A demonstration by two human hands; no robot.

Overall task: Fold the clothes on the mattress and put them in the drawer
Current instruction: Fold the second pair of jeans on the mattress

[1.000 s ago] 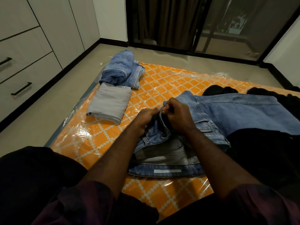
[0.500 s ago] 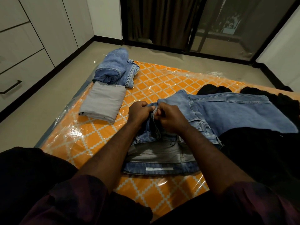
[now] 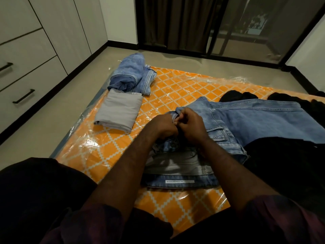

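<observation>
Now both hands (image 3: 177,125) farther up jeans (image 3: 246,120).

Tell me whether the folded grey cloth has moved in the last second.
No. The folded grey cloth still lies against the rolled jeans by the mattress edge.

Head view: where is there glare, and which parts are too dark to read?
Head view: glare streaks on the mattress plastic cover near its left edge; the black clothes at right and the person's lap lose all detail in shadow; wide-angle bending curves the drawers.
</observation>
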